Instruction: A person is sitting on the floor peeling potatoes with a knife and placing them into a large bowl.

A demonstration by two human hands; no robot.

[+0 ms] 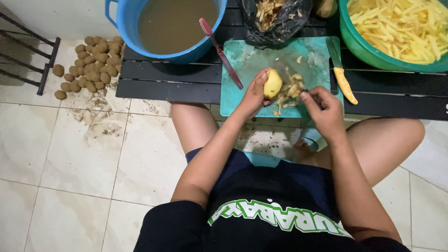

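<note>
Left hand [254,95]: closed on peeled potato [272,84] | Right hand [325,111]: closed on peeler, mostly hidden | Location: over green board [242,60], peelings [289,91] beneath | Bench [163,79]: black slats

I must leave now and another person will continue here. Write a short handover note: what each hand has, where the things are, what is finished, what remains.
Left hand: holds a mostly peeled potato above the teal cutting board.
Right hand: grips a small peeling tool, mostly hidden, next to the potato.
Things: peels lie piled on the board; a yellow-handled knife lies at the board's right edge; a toothbrush leans on the blue tub of murky water; a black bag holds more peels.
Done: green basin full of cut potato strips.
Left: a heap of unpeeled potatoes on the floor.
</note>
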